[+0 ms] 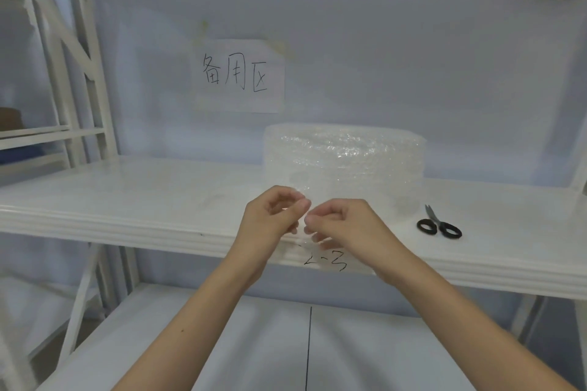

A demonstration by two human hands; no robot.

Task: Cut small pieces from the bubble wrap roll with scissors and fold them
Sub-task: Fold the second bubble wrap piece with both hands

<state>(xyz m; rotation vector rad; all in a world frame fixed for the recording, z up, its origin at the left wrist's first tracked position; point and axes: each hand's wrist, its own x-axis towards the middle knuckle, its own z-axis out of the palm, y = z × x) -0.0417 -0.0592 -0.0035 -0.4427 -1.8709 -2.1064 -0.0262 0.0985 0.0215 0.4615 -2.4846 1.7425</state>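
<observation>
The clear bubble wrap roll [344,159] stands upright on the white shelf [127,197], right of centre. In front of it, over the shelf's front edge, my left hand [273,216] and my right hand [343,225] meet fingertip to fingertip. Both pinch a small clear bubble wrap piece [313,241], which hangs down between and below them and is hard to make out. Black-handled scissors [438,225] lie shut on the shelf to the right of my right hand, blades pointing away.
A paper sign [238,76] with handwritten characters is taped to the back wall. A lower shelf [222,343] runs beneath my forearms. White rack uprights [85,73] stand at the left, and a shelf overhead spans the top.
</observation>
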